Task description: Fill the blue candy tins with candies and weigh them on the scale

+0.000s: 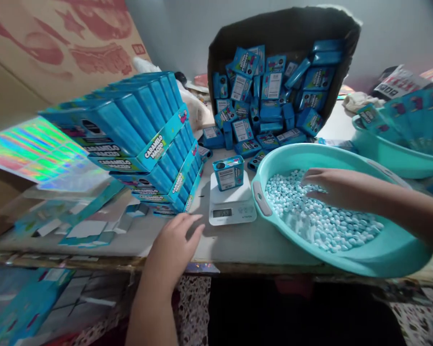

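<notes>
Tabletop — one scale bearing one box, right hand in candies.

a small packing workshop: stacked blue candy boxes, a scale, a basin of candies.

The front edge of the table is bare between the loose cardboard pieces at the left and the basin at the right. Behind, stacked cartons, the scale and a heap of boxes block the back edge.
</notes>
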`<state>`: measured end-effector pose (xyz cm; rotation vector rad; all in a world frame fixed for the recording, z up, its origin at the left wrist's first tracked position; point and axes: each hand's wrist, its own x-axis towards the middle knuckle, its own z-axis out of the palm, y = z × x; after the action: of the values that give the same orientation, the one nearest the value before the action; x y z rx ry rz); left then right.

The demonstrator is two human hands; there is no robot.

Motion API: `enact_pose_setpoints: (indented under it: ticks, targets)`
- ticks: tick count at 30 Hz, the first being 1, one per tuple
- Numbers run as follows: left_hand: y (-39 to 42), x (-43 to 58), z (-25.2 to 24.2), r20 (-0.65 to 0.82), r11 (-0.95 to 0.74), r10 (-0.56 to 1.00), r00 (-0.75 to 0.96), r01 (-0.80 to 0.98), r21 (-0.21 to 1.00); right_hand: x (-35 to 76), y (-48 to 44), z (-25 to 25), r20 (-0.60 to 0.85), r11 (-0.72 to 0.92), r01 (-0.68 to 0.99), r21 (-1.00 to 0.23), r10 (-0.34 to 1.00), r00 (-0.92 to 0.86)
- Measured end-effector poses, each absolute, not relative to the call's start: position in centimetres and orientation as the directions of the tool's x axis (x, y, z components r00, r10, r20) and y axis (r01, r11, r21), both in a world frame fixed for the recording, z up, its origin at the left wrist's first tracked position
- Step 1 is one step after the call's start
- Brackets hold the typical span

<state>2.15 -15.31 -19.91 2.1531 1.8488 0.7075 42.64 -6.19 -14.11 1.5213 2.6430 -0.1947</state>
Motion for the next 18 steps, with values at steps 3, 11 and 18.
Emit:
enact_pose_setpoints:
  ticks: [3,11,18]
  targets:
    - [-14.8,1.7,-21.3,0.036,-0.109,0.994,0.103,0.938,0.328,42.8,-5.8,-15.5,-0.280,0.510,0.847,-0.153,0.799,-0.532]
    - [-15.0,5.1,-18.5,0.455,-0.282,0.890,0.029,0.819,0.500,43.3,-4.9,-16.8,-0.288,0.488,0.841,-0.236,0.791,-0.539]
    - [-10.9,17.0,-12.9,0.701,-0.724,0.636,0.323,0.564,0.397,44.1,-4.0,-17.5,-0.211,0.514,0.805,-0.296,0.787,-0.580]
